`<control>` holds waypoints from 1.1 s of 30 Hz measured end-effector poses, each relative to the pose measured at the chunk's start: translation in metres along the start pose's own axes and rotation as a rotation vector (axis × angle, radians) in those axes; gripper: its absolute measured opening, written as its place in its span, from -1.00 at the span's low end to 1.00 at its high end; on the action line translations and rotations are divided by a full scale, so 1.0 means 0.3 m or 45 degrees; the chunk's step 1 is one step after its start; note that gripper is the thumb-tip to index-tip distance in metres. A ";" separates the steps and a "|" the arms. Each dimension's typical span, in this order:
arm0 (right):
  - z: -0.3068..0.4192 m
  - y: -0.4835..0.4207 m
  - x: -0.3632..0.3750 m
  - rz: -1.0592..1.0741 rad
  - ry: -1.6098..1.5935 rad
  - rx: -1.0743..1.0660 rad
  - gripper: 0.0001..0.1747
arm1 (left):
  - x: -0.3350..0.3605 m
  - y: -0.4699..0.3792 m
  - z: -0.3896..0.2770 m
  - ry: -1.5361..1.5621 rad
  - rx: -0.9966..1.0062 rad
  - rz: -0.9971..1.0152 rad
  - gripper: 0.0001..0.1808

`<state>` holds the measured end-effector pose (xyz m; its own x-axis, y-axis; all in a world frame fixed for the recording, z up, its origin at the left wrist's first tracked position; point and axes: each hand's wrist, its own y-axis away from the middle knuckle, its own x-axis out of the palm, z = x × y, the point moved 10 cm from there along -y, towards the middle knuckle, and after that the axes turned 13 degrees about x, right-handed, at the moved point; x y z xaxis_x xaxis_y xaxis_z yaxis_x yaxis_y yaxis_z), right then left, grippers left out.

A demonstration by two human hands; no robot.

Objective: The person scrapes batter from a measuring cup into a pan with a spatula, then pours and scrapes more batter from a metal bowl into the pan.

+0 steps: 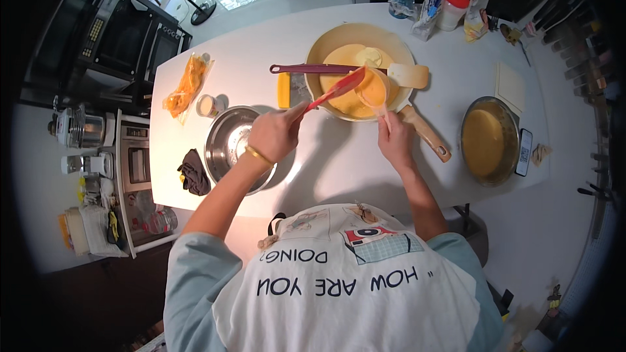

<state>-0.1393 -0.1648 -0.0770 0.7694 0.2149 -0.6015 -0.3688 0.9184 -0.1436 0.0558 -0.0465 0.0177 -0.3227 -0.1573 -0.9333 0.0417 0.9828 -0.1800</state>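
My left hand (pixel 276 132) grips the handle of a red spatula (pixel 345 83), its blade over the pan at the mouth of a small cup. My right hand (pixel 395 139) holds that clear measuring cup (pixel 372 89) by its handle, tilted, with orange-yellow mixture inside. Below both is a cream-coloured frying pan (pixel 318 44) with yellow liquid and a pale, creamy lump (pixel 369 57). A second spatula, with a dark red handle (pixel 313 69) and cream head, lies across the pan. The pan's handle (pixel 425 134) points towards the lower right.
A steel bowl (pixel 217 156) stands at left, near a dark cloth (pixel 194 173), a small jar (pixel 206 106) and a bag of orange food (pixel 188 85). At right are a metal bowl of tan liquid (pixel 484 142) and a phone (pixel 524 152). A red-lidded jar (pixel 452 7) stands behind.
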 end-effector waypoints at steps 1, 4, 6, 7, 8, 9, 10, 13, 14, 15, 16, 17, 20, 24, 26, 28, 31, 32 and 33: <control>0.015 -0.004 -0.004 -0.016 0.064 -0.013 -0.79 | 0.006 -0.032 -0.021 -0.196 0.047 0.068 -0.66; 0.029 0.000 0.002 -0.057 0.116 -0.088 -0.80 | 0.036 -0.038 -0.031 -0.442 0.066 0.160 -0.58; 0.044 0.008 0.002 -0.076 0.106 -0.145 -0.80 | 0.059 -0.028 -0.015 -0.398 -0.056 0.206 -0.60; 0.057 0.010 0.003 -0.071 0.122 -0.159 -0.81 | 0.073 -0.023 -0.028 -0.393 -0.051 0.210 -0.60; 0.066 0.014 0.007 -0.066 0.137 -0.174 -0.81 | 0.102 -0.008 -0.023 -0.270 -0.114 0.237 -0.62; 0.067 0.018 0.011 -0.067 0.136 -0.169 -0.81 | 0.128 0.011 -0.014 -0.151 -0.177 0.264 -0.65; 0.059 0.021 0.021 -0.056 0.151 -0.139 -0.81 | 0.149 0.026 0.001 0.035 -0.182 0.168 -0.68; 0.052 0.034 0.055 -0.022 0.169 -0.101 -0.83 | 0.217 0.075 0.017 0.512 -0.342 0.175 -0.69; 0.051 0.040 0.070 0.000 0.169 -0.094 -0.84 | 0.217 0.077 0.015 0.514 -0.345 0.174 -0.69; 0.052 0.049 0.082 0.000 0.170 -0.095 -0.84 | 0.257 0.105 0.024 0.926 -0.581 0.210 -0.69; 0.050 0.061 0.095 0.010 0.126 -0.096 -0.85 | 0.298 0.136 0.007 1.338 -0.817 0.242 -0.70; 0.050 0.069 0.101 0.021 0.083 -0.097 -0.86 | 0.339 0.168 -0.030 1.752 -1.051 0.270 -0.70; 0.029 0.061 0.098 0.034 -0.079 -0.004 -0.85 | 0.317 0.148 -0.043 1.757 -0.952 0.086 -0.69; 0.001 0.048 0.108 0.008 -0.186 0.085 -0.85 | 0.222 0.092 -0.036 0.443 -0.349 -0.111 -0.59; 0.021 0.040 0.122 0.018 -0.200 0.076 -0.86 | 0.213 0.059 -0.106 -0.132 -0.198 0.004 -0.42; 0.015 0.042 0.116 0.022 -0.200 0.074 -0.86 | 0.256 0.048 -0.133 -0.040 -0.150 0.175 -0.42; -0.012 0.051 0.083 -0.033 -0.170 0.056 -0.87 | 0.209 0.027 -0.086 0.119 0.020 0.340 -0.39; -0.028 0.048 0.094 0.036 -0.145 0.110 -0.87 | 0.158 0.010 -0.059 0.115 -0.060 0.260 -0.40; -0.032 0.035 0.109 0.096 -0.125 0.149 -0.87 | 0.129 -0.002 -0.023 0.063 -0.181 0.160 -0.41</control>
<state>-0.1232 -0.1512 -0.1057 0.7912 0.3111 -0.5265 -0.3687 0.9295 -0.0047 0.0367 -0.0525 -0.0163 -0.3698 -0.0308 -0.9286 -0.0484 0.9987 -0.0138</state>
